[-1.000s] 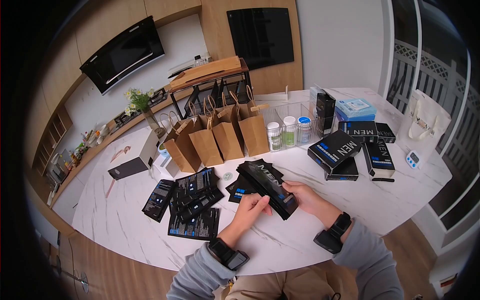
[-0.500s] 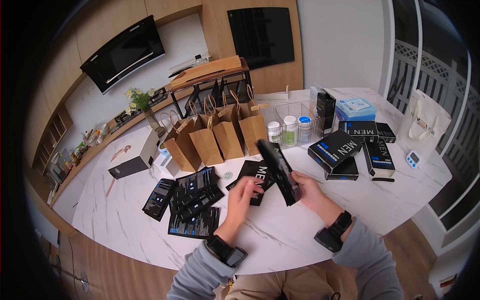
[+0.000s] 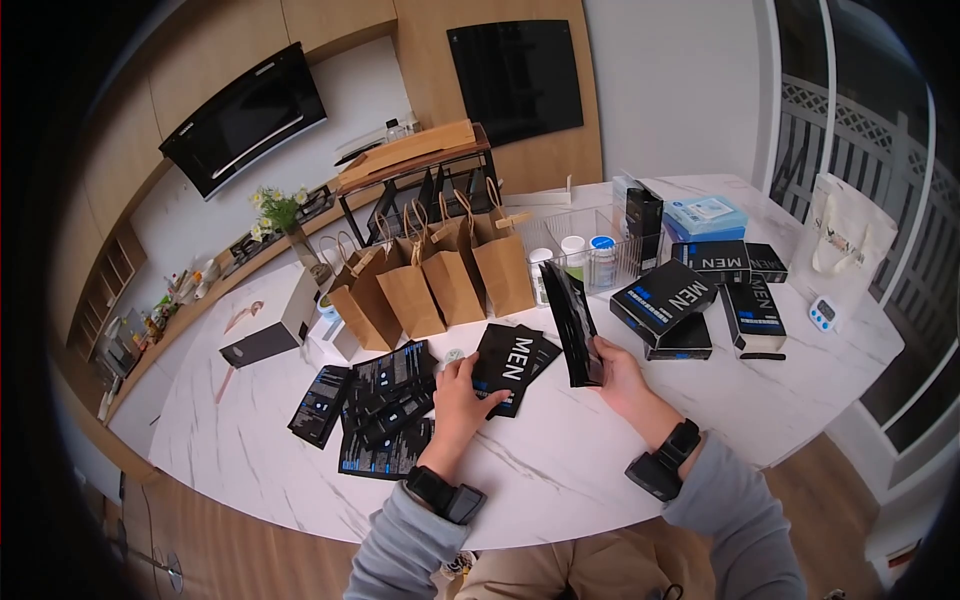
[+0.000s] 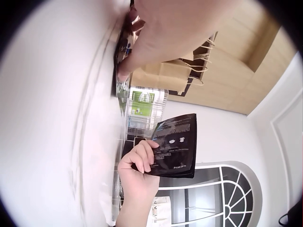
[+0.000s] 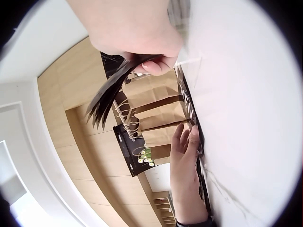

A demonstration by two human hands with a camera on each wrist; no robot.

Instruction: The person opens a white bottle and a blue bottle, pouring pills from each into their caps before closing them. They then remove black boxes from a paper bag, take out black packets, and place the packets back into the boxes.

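Note:
My right hand [image 3: 625, 382] holds a small stack of flat black sachets [image 3: 570, 325] upright, gripped near the lower end. In the right wrist view the stack [image 5: 111, 92] fans out at its free ends. My left hand [image 3: 460, 402] is at the left edge of a black sachet marked MEN [image 3: 507, 362], which lies on the table over others. Its thumb is spread apart from the fingers, with the thumb tip right at the sachet's edge. More black sachets [image 3: 390, 370], back side up, lie in a loose pile left of that hand.
Paper bags [image 3: 455, 275] stand behind the sachets, beside a clear divided bin [image 3: 625, 265] with bottles. Black MEN boxes [image 3: 665, 300] are piled at right, near a small timer [image 3: 822, 315]. A white box [image 3: 265, 320] sits at left on the marble-patterned table [image 3: 560, 480].
My right hand has lifted the stack of sachets off the others and turned it upright. My left hand has let go of the stack and moved left to the sachet on the table.

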